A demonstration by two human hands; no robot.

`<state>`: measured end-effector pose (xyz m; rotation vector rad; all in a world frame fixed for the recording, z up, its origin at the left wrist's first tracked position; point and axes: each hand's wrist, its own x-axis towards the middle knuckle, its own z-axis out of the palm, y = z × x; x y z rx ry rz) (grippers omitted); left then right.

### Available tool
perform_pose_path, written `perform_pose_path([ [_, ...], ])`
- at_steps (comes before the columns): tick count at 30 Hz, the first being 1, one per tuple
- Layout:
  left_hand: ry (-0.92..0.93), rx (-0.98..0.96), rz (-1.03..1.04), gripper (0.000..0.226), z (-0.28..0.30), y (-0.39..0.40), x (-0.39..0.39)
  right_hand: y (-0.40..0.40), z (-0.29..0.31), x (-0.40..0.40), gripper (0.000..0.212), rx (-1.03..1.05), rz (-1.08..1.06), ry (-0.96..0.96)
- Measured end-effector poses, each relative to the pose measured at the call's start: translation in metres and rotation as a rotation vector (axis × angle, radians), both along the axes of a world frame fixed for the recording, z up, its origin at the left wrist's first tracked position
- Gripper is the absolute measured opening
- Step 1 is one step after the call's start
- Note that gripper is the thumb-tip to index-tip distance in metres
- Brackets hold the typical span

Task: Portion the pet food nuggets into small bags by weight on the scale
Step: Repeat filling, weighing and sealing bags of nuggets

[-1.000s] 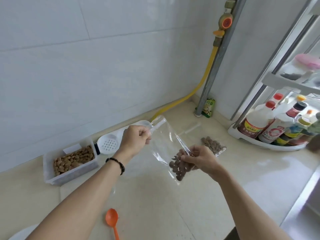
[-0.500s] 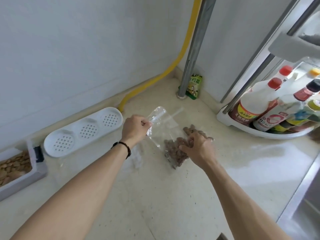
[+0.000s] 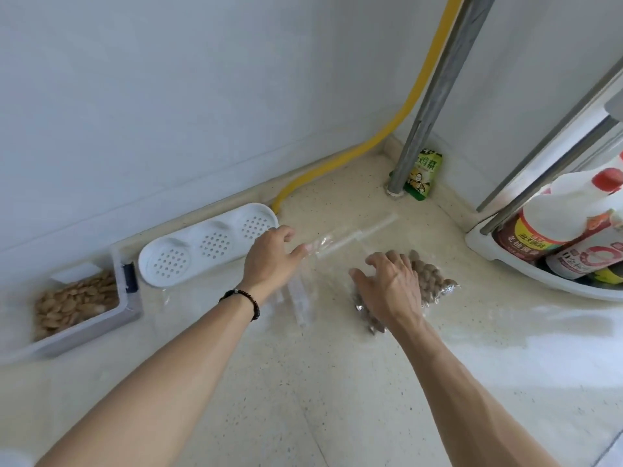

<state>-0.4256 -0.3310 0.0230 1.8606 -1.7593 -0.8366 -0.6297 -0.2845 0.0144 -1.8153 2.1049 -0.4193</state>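
A clear zip bag [image 3: 340, 242] holding brown nuggets [image 3: 365, 318] lies flat on the counter. My right hand [image 3: 387, 291] rests on its filled end with the fingers spread. My left hand [image 3: 269, 257] has its fingers stretched out, and the fingertips touch the bag's zip end. Another bag of nuggets [image 3: 435, 284] lies just behind my right hand, partly hidden by it. At the far left, a grey-white tub [image 3: 126, 315] holds loose tan nuggets [image 3: 74, 303]. No scale is in view.
A white perforated tray [image 3: 205, 244] leans at the wall behind my left hand. Loose empty clear bags [image 3: 300, 299] lie between my arms. A yellow hose [image 3: 381, 133], a metal pipe [image 3: 431, 96] and a green packet [image 3: 423, 175] fill the corner. A rack of sauce bottles [image 3: 553, 237] stands at the right.
The bag came down from the air onto the counter. My left hand went from pinching the zip end to touching it with straight fingers. My right hand flattened onto the nuggets.
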Motion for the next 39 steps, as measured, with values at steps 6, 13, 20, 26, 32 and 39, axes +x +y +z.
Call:
perform_pose_path([
  [6, -0.306, 0.063, -0.075, 0.067, -0.003, 0.047, 0.08, -0.008, -0.009, 0.084, 0.062, 0.062, 0.191, -0.031],
  [13, -0.614, 0.213, -0.121, 0.114, -0.022, 0.068, 0.113, -0.008, -0.025, 0.12, 0.069, 0.151, 0.275, 0.145],
  [20, -0.709, 0.031, -0.059, 0.114, -0.028, 0.065, 0.109, -0.014, -0.033, 0.112, 0.053, 0.065, 0.236, -0.013],
  [26, -0.641, -0.243, -0.018, 0.084, -0.029, 0.067, 0.112, -0.014, -0.029, 0.106, 0.056, 0.011, 0.173, -0.121],
  [32, -0.479, -0.273, -0.043, 0.072, -0.012, 0.072, 0.121, -0.012, 0.003, 0.113, 0.026, 0.109, 0.152, -0.707],
  [39, -0.249, -0.032, -0.007, 0.093, 0.042, 0.105, 0.163, 0.003, 0.051, 0.159, 0.011, 0.109, 0.186, -0.828],
])
